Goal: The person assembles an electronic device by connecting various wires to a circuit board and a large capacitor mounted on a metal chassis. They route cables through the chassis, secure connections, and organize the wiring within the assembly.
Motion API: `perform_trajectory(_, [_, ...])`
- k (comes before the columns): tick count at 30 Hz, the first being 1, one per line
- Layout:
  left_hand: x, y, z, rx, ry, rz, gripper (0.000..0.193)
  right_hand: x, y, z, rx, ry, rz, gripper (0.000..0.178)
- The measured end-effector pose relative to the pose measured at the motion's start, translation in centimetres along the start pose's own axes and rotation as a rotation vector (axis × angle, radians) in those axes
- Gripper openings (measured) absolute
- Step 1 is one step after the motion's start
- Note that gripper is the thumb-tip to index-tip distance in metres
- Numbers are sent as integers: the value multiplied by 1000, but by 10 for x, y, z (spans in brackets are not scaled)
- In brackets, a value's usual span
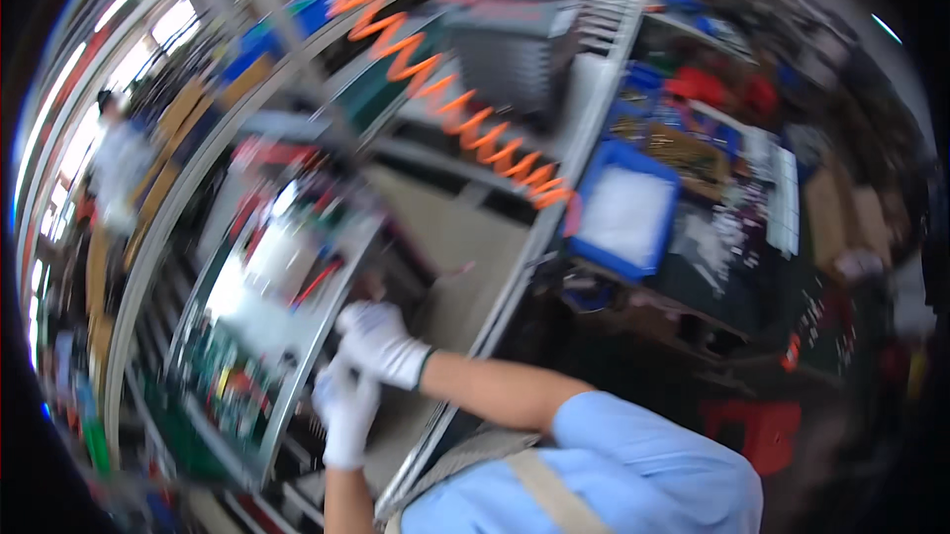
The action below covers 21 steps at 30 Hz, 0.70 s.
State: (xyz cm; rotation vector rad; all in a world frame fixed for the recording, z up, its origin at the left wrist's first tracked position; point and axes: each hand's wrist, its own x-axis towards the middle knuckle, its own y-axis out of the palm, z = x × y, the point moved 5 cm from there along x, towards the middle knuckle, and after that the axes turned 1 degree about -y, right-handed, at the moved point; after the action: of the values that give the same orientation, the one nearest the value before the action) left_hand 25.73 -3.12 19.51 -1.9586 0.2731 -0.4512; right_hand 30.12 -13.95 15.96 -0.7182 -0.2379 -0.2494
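Observation:
My left hand [346,415] and my right hand [384,344], both in white gloves, meet in front of me, left of the middle. The fingers of both look curled in and pressed together. Whatever lies between them is hidden by the gloves and by blur. They are above a gap beside the metal edge of a workbench [332,321]. Just beyond my right hand is a dark, blurred shape [396,252] that I cannot make out.
An orange coiled air hose [435,89] stretches from the upper left to a metal rail [515,296]. A dark ribbed crate [510,49] stands on the line ahead. On the right, a blue tray [628,207] with white lining lies among small parts; a red stool [757,430] is below.

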Motion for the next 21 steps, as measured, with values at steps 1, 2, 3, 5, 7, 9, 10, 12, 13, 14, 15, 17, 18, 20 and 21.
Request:
perform_trajectory(1, [-6, -3, 0, 4, 53, -95, 24, 1, 4, 0, 60, -25, -53, 12])
perform_trajectory(2, [-9, -3, 8, 12, 31, -97, 19, 5, 3, 4, 66, 9, 92, 11])
perform_trajectory(3, [-7, -4, 6, 0, 48, -74, 18, 9, -1, 4, 85, 53, 156, 10])
perform_trajectory(5, [-3, -2, -4, 2, 50, -103, 19, 12, -1, -1, 61, 41, 158, 14])
perform_trajectory(7, [1, 3, 4, -36, 9, -58, 20, 12, -6, -5, 69, -16, 172, 18])
perform_trajectory(9, [-1, 1, 11, -55, 5, -77, 22, 10, -14, -1, 72, -62, 193, 18])
perform_trajectory(10, [-1, 2, 8, -37, 14, -84, 21, 6, -15, -1, 65, -81, 216, 18])
perform_trajectory(12, [3, 1, -1, 5, 22, -102, 18, 15, -12, 1, -10, -79, 193, 16])
perform_trajectory(13, [6, 4, -10, 36, 63, -135, 19, 18, -13, -7, -8, -69, 172, 17])
perform_trajectory(14, [7, 6, -12, 77, 23, -103, 18, 19, -16, -10, 1, -66, 166, 17])
perform_trajectory(15, [5, 9, -16, 106, 42, -131, 18, 19, -19, -16, 22, -66, 207, 20])
perform_trajectory(17, [-1, 1, -20, 139, -23, -85, 16, 7, -21, -15, 152, -136, 210, 30])
perform_trajectory(18, [-8, 2, -8, 150, -66, -121, 19, -5, -22, -14, 209, -181, 199, 35])
perform_trajectory(20, [-33, 0, -14, 32, -165, -207, 30, -38, -34, -18, 379, -48, 339, 44])
perform_trajectory(21, [-42, 2, -27, 47, -101, -231, 34, -56, -36, -35, 477, -33, 266, 50])
